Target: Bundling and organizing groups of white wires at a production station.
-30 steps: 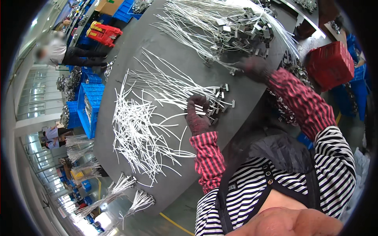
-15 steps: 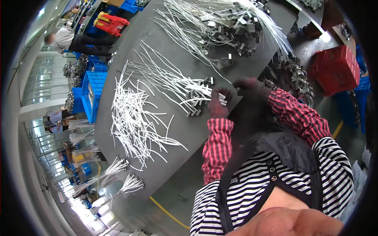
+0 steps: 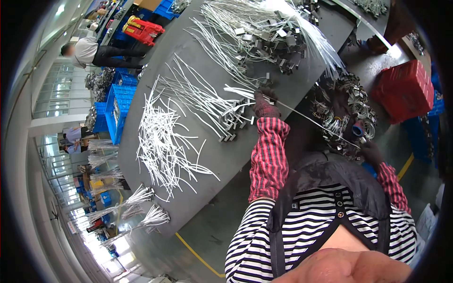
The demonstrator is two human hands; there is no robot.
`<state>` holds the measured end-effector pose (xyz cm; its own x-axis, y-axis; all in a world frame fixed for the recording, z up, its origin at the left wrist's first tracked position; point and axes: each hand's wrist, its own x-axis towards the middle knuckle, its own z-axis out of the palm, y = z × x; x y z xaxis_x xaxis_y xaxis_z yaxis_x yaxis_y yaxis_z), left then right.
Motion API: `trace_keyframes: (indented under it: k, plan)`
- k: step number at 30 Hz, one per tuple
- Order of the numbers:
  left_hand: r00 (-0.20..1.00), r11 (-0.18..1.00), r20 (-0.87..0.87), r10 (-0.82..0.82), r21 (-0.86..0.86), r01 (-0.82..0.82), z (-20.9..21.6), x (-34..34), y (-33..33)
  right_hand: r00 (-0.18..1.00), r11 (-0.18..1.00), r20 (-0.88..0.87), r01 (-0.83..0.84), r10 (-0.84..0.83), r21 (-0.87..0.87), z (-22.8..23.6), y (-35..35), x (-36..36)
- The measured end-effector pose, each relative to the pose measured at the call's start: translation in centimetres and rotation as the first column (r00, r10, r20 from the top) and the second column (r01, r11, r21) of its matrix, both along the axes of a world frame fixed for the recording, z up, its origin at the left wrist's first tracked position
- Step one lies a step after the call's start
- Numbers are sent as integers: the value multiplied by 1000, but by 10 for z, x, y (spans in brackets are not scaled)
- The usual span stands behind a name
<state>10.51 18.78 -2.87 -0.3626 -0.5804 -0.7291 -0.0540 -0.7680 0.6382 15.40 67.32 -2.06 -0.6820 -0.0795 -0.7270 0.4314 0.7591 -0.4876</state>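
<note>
My left hand (image 3: pixel 267 105), in a dark glove, is closed around a small bunch of white sleeves (image 3: pixel 239 91) above the table's near edge. A thin pale wire (image 3: pixel 314 123) runs taut from it, down to the right. At the wire's far end my gloved right hand (image 3: pixel 372 152) has its fingers closed, beside a heap of coiled wires (image 3: pixel 347 111); its fingertips are small and dark here. Just left of my left hand lie wires with small metal-looking end pieces (image 3: pixel 232 120). Loose white sleeves (image 3: pixel 163 141) are spread farther left on the grey table (image 3: pixel 226 160).
A large pile of wires with block-like ends (image 3: pixel 273 42) covers the table's far side. Red crates (image 3: pixel 406 89) stand at the right, and a blue crate (image 3: pixel 115 113) beyond the table's left edge. Wire bundles (image 3: pixel 155 216) hang over the left corner. A person (image 3: pixel 87 52) stands far left.
My right hand has moved from beside the left hand down and to the right, drawing the wire out between them. My left hand has shifted slightly up, still with the white sleeves.
</note>
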Motion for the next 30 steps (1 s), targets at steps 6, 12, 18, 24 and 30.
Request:
trace_keyframes:
  k: [6, 12, 18, 24, 30]
  plan:
    - [926, 992, -357, 123, 26, -122, 0, 2, -25, 971, 976, -97, 217, -218, -26, -31, 130, 33]
    - [915, 990, -396, 75, -77, -115, 20, 16, -45, 965, 970, -103, 240, -243, -42, -36, 125, 29]
    - [927, 994, -372, 46, -79, -81, 21, 42, -46, 996, 998, -75, 47, -50, -49, -22, 11, -1]
    - [905, 991, -425, 13, -117, -69, 23, 71, -62, 995, 935, 30, -75, 91, -345, 10, -164, -32]
    - [880, 893, -364, 304, -212, -396, 55, 118, -152, 957, 961, -176, -252, 231, -110, -5, -135, -56]
